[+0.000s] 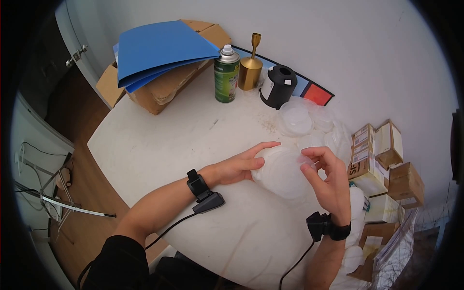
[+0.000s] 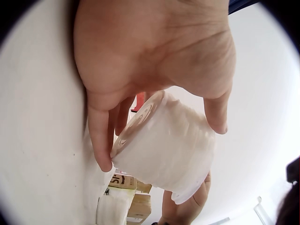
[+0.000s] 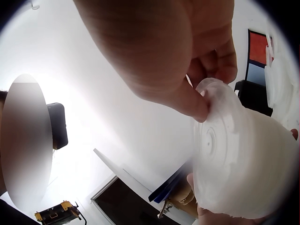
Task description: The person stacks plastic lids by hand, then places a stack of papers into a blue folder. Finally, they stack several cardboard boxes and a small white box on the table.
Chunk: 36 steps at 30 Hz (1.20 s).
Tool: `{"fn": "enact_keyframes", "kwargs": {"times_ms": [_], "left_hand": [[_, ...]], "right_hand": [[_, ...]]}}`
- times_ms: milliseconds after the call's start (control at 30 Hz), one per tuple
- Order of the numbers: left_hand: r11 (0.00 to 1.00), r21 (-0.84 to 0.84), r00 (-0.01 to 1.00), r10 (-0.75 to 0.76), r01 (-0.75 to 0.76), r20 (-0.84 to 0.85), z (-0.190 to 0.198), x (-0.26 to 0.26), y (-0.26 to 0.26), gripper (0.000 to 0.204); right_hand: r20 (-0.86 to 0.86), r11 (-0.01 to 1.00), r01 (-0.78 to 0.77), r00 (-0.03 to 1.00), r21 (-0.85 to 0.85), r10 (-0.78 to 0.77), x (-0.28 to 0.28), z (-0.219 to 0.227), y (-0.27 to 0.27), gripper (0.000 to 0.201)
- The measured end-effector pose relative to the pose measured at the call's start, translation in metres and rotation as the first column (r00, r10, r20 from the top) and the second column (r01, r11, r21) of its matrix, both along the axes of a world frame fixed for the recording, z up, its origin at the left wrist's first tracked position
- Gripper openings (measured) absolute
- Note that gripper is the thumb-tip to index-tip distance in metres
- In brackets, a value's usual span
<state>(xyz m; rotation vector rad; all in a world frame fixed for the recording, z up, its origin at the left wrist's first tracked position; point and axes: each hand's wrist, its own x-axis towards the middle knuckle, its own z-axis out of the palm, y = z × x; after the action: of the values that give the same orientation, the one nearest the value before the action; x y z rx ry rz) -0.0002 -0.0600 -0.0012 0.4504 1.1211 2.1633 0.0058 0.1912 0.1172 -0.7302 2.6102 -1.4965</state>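
A stack of round, translucent plastic lids (image 1: 285, 176) is held tilted over the white table (image 1: 164, 159). My left hand (image 1: 237, 166) grips the stack from the left, its thumb on one side and fingers round the other. In the left wrist view, the sides of the stack (image 2: 168, 145) show many thin layered rims. At the right end, my right hand (image 1: 331, 179) pinches the edge of the outermost lid (image 3: 211, 145) between thumb and fingers. Ring-shaped ridges mark that lid's face in the right wrist view.
More plastic lids (image 1: 296, 121) lie at the back right. Along the back stand a green spray can (image 1: 226, 77), a brass-coloured holder (image 1: 250, 72), a black cylinder (image 1: 279, 87) and a cardboard box (image 1: 157, 94) under blue folders (image 1: 164, 48). Cartons (image 1: 367, 154) are piled right.
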Motion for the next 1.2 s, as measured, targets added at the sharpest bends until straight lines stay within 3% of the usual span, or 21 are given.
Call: {"fn": "enact_keyframes", "kwargs": {"times_ms": [100,200,300,400,700,800,900,1000,1200], "left_hand": [[1.000,-0.008,1.000,-0.013,0.013,-0.025,0.000,0.000,0.001,0.110],[0.998,-0.058,0.995,-0.023,0.018,-0.093,-0.005,0.000,0.001,0.115],[0.993,-0.115,0.982,-0.005,-0.017,-0.187,-0.013,-0.001,0.002,0.105],[0.994,-0.104,0.984,0.000,-0.019,-0.179,-0.013,-0.002,0.003,0.107],[0.980,-0.197,0.968,-0.050,0.001,-0.244,-0.002,0.002,0.000,0.094],[0.962,-0.272,0.974,-0.070,0.008,-0.215,0.007,0.003,0.000,0.126],[0.973,-0.231,0.957,-0.067,0.000,-0.283,-0.012,-0.002,-0.001,0.082],[0.960,-0.278,0.956,-0.071,-0.011,-0.284,-0.019,-0.003,-0.003,0.087],[0.959,-0.269,0.927,-0.021,-0.087,-0.374,-0.020,-0.003,0.000,0.097]], "right_hand": [[-0.169,0.989,-0.109,0.978,0.103,0.126,0.002,0.008,-0.008,0.024],[-0.237,0.987,-0.149,0.958,0.056,0.159,0.004,-0.002,-0.016,0.023],[-0.384,0.989,-0.124,0.912,0.077,0.144,0.007,-0.006,-0.028,0.026],[-0.488,0.992,-0.061,0.866,0.114,0.109,0.008,-0.010,-0.036,0.029],[-0.464,0.988,-0.081,0.876,0.130,0.133,0.005,-0.007,-0.032,0.029],[-0.337,0.995,-0.095,0.936,0.034,0.101,0.007,-0.005,-0.031,0.027],[-0.331,0.996,-0.084,0.940,0.013,0.084,0.009,-0.006,-0.034,0.025],[-0.525,0.991,-0.007,0.848,0.132,0.077,0.009,-0.016,-0.042,0.026],[-0.652,0.981,0.043,0.752,0.192,0.095,0.009,-0.024,-0.049,0.028]]}}
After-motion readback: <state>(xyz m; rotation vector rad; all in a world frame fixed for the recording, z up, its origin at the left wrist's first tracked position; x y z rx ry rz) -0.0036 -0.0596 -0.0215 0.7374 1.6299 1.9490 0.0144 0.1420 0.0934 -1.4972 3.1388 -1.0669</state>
